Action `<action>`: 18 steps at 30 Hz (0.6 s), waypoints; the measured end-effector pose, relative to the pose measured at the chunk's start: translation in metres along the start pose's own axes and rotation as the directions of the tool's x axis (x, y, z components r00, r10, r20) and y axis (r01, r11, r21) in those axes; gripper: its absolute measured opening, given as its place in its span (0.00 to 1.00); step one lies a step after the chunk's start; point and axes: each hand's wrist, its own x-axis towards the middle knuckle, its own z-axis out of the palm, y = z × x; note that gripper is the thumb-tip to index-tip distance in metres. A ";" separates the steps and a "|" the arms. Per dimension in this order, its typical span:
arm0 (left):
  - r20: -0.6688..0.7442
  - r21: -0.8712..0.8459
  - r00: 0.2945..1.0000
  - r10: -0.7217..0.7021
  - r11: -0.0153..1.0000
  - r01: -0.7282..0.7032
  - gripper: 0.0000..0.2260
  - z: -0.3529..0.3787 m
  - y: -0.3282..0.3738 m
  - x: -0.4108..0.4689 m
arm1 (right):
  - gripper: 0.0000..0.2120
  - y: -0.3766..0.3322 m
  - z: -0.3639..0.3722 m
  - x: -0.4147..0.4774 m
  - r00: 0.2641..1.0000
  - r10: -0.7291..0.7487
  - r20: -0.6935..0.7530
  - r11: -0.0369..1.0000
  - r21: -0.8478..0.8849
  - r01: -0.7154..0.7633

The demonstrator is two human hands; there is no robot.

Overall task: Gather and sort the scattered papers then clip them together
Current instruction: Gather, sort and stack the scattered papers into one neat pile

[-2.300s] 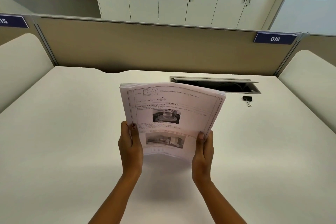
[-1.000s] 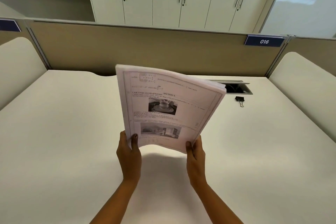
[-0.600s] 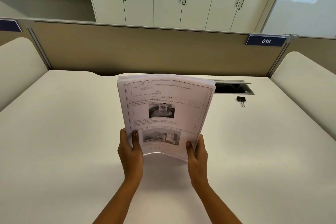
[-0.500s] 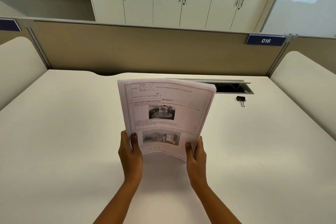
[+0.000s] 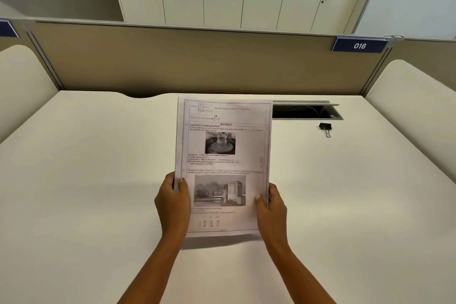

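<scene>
Currently the stack of white printed sheets point(image 5: 223, 155) is held just above the pale desk top point(image 5: 86, 180), lower edge near the surface; left hand point(image 5: 172, 202) grips the left edge, thumb on the front page; right hand point(image 5: 271, 207) grips the right edge likewise. Small black binder clip point(image 5: 325, 126) lies well apart, far right, beside the open cable hatch point(image 5: 306, 111). Risks, as judged: releasing one hand to reach for it may let sheets fan or slide; the clip may be nudged into the hatch.
</scene>
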 end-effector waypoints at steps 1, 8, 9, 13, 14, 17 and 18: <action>0.017 0.019 0.999 -0.043 0.999 0.043 0.11 0.001 0.000 0.001 | 0.10 0.000 -0.001 0.000 1.000 0.021 0.005 0.999 -0.029 -0.021; 0.168 0.186 0.954 -0.247 0.959 0.215 0.11 0.004 -0.015 0.008 | 0.16 0.004 -0.006 -0.001 0.988 0.146 0.040 0.967 -0.215 -0.135; 0.180 0.205 0.951 -0.252 0.955 0.215 0.11 0.004 -0.017 0.008 | 0.16 0.006 -0.005 -0.002 0.987 0.153 0.042 0.961 -0.237 -0.139; 0.182 0.258 0.946 -0.267 0.942 0.216 0.10 0.006 -0.021 0.005 | 0.17 0.014 -0.002 -0.006 0.989 0.143 0.028 0.931 -0.344 -0.124; 0.177 0.269 0.947 -0.268 0.939 0.216 0.11 0.007 -0.023 0.004 | 0.18 0.014 -0.001 -0.007 0.990 0.138 0.026 0.921 -0.372 -0.119; 0.157 0.303 0.950 -0.268 0.929 0.212 0.11 0.010 -0.025 0.001 | 0.22 0.013 0.000 -0.009 0.989 0.141 0.040 0.898 -0.427 -0.111; 0.156 0.314 0.951 -0.266 0.926 0.208 0.11 0.010 -0.025 0.001 | 0.23 0.012 0.001 -0.009 0.989 0.140 0.046 0.893 -0.438 -0.106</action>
